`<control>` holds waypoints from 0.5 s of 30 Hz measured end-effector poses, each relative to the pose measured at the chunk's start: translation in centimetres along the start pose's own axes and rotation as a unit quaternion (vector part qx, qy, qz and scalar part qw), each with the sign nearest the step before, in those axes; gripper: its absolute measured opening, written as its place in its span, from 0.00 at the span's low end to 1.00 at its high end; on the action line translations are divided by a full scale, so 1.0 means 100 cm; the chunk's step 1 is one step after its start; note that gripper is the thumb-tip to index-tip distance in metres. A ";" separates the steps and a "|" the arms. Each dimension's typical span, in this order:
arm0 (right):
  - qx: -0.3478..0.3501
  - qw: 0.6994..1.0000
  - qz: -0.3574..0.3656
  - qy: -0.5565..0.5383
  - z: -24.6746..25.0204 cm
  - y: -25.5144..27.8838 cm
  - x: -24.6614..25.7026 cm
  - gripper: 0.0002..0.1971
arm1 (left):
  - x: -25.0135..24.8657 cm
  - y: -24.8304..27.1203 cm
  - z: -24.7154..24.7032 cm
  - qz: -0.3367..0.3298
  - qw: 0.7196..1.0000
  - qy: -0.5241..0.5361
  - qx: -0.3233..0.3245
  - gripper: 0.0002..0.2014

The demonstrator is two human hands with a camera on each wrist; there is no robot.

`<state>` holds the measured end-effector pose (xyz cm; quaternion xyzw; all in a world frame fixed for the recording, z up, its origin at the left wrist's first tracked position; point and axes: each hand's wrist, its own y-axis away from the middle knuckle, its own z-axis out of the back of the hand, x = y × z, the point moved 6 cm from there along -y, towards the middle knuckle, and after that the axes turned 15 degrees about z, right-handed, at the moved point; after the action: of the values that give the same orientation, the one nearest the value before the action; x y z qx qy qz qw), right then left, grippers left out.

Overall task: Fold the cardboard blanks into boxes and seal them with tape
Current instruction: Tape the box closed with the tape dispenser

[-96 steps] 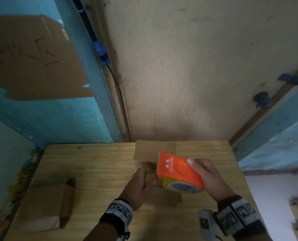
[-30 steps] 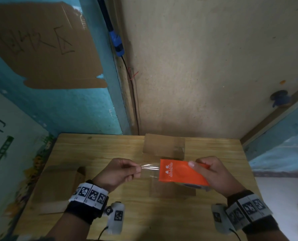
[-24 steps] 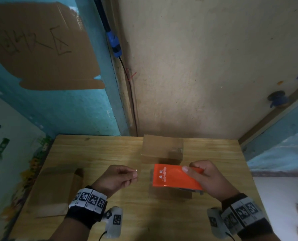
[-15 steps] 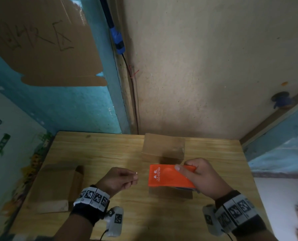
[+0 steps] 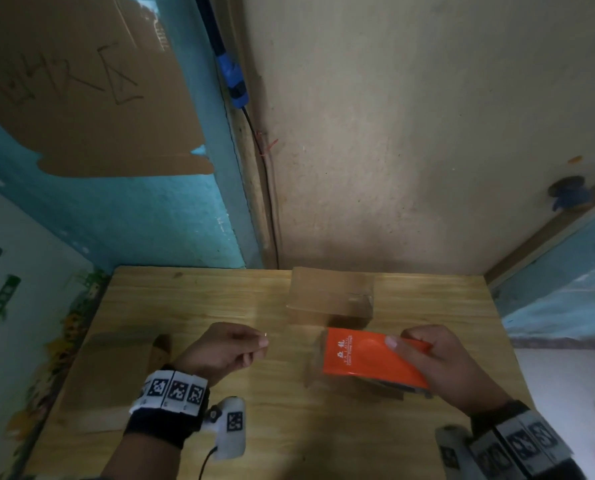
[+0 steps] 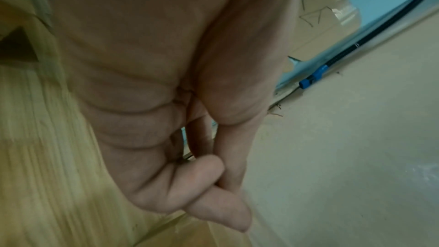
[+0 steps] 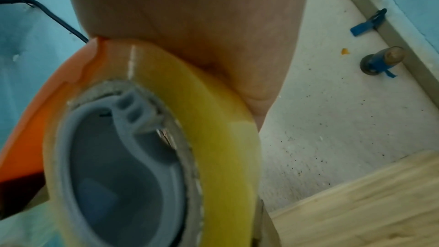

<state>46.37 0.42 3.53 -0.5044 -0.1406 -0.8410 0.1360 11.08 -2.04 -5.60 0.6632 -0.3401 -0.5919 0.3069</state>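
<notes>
My right hand (image 5: 424,355) grips an orange tape dispenser (image 5: 362,358) low over a small cardboard box (image 5: 330,296) at the table's middle. The dispenser hides most of that box; its rear flap stands up behind. In the right wrist view the yellowish tape roll (image 7: 213,138) sits in the orange dispenser (image 7: 31,129) under my palm (image 7: 190,25). My left hand (image 5: 254,341) hovers left of the dispenser, apart from it, with fingers curled. In the left wrist view the thumb lies against the index finger of the left hand (image 6: 221,181), and no tape shows between them.
A second cardboard box (image 5: 116,372) lies on the left of the wooden table (image 5: 289,438), its open end facing right. The wall stands just behind the table, with a cardboard sheet (image 5: 81,98) and a black cable with a blue connector (image 5: 233,77) on it.
The clear tape strip stretched between my hands a second ago is no longer visible. The right hand has brought the dispenser down closer to the box. The left hand stays pinched.
</notes>
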 end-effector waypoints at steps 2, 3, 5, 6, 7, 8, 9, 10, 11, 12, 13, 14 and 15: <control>0.005 1.000 0.004 0.001 -0.002 0.001 0.001 0.26 | 0.006 -0.007 -0.003 0.005 1.000 -0.014 -0.014 0.07; 0.006 1.000 0.006 0.001 -0.003 0.002 0.001 0.26 | 0.011 -0.011 -0.006 0.013 0.999 -0.026 -0.018 0.07; 0.007 1.000 0.012 0.000 -0.006 0.003 0.001 0.27 | 0.024 -0.019 -0.013 0.034 0.998 -0.046 -0.018 0.07; 0.009 1.000 0.014 -0.001 -0.008 0.004 0.002 0.27 | 0.031 -0.023 -0.017 0.043 0.998 -0.049 -0.015 0.07; 0.013 1.000 0.018 -0.002 -0.011 0.003 0.003 0.28 | 0.038 -0.028 -0.020 0.049 0.997 -0.051 -0.012 0.06; 0.017 1.000 0.025 -0.001 -0.014 0.003 0.006 0.29 | 0.043 -0.033 -0.022 0.048 0.997 -0.054 -0.015 0.04; 0.021 0.999 0.035 0.005 -0.017 0.002 0.009 0.30 | 0.046 -0.038 -0.025 0.041 0.997 -0.057 -0.023 0.02; 0.025 0.999 0.044 0.013 -0.019 0.000 0.012 0.31 | 0.048 -0.043 -0.026 0.031 0.997 -0.058 -0.035 0.02; 0.027 0.998 0.052 0.022 -0.021 -0.002 0.015 0.31 | 0.049 -0.048 -0.028 0.021 0.997 -0.055 -0.049 0.04; 0.027 0.998 0.056 0.027 -0.022 -0.003 0.015 0.32 | 0.048 -0.050 -0.029 0.013 0.997 -0.051 -0.062 0.05; 0.026 0.997 0.060 0.031 -0.022 -0.004 0.016 0.33 | 0.048 -0.052 -0.031 0.003 0.997 -0.042 -0.072 0.04; 0.023 0.997 0.063 0.033 -0.022 -0.005 0.014 0.34 | 0.047 -0.053 -0.032 -0.006 0.996 -0.028 -0.080 0.03; 0.020 0.997 0.063 0.036 -0.021 -0.006 0.014 0.34 | 0.049 -0.055 -0.033 -0.010 0.996 -0.006 -0.084 0.03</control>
<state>43.83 0.02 3.72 -0.4790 -0.1208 -0.8453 0.2035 15.13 -2.81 -12.46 0.6347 -0.2845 -0.6257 0.3530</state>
